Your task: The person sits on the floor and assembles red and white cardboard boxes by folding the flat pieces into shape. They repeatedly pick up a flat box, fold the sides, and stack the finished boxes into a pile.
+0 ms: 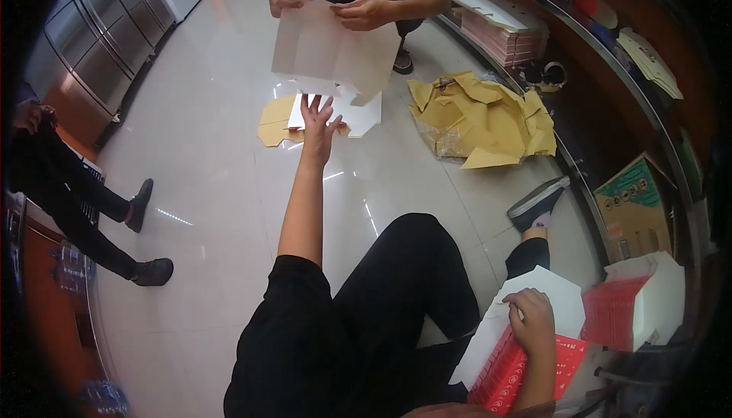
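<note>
My left hand (318, 128) reaches forward with its fingers spread and nothing in it. Its fingertips come up to the lower edge of a large pale cardboard sheet (320, 48), which a person opposite holds with both hands (364, 14). Behind my left hand, white flat cardboard pieces (364, 119) lie over a tan piece (274, 122) on the floor. At the lower right, my right hand (531, 319) has its fingers bent over a stack of red and white flat cartons (503, 372) beside my leg, gripping at its upper edge.
Crumpled yellow-brown wrapping paper (484, 117) lies by the shelf on the right. More red and white cartons (637, 300) stand near a brown box (637, 208). Bundled flat cartons (499, 29) sit on the lower shelf. Another person's legs (76, 197) are at the left, near steel cabinets (107, 29).
</note>
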The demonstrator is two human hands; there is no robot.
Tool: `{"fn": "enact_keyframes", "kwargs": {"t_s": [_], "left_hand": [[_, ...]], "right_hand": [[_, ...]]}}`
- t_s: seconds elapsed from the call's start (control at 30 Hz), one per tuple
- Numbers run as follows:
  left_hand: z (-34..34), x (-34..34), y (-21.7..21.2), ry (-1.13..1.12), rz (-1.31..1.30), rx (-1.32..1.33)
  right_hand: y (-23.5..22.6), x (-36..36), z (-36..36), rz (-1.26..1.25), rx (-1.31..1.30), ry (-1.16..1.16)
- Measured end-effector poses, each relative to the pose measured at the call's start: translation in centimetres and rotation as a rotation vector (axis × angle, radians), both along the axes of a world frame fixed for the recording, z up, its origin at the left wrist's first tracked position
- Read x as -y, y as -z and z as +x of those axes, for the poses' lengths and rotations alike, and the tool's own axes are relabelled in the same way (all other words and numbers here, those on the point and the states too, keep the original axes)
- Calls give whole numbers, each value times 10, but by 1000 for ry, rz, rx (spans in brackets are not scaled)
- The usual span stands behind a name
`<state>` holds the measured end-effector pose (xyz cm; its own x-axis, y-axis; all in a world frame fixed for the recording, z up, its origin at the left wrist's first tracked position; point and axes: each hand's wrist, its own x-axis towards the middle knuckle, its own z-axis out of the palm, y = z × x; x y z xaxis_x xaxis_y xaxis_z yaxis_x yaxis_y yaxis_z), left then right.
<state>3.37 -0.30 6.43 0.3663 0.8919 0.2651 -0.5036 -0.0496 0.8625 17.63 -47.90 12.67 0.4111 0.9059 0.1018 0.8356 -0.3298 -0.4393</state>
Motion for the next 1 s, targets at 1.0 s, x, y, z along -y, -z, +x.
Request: {"fn": "enact_keyframes", "kwargs": {"t_s": [1.0], "left_hand": [[-39,-134,171,-39,1010,-1847]], "right_hand": [[14,-32,22,-246,-52,134]]}}
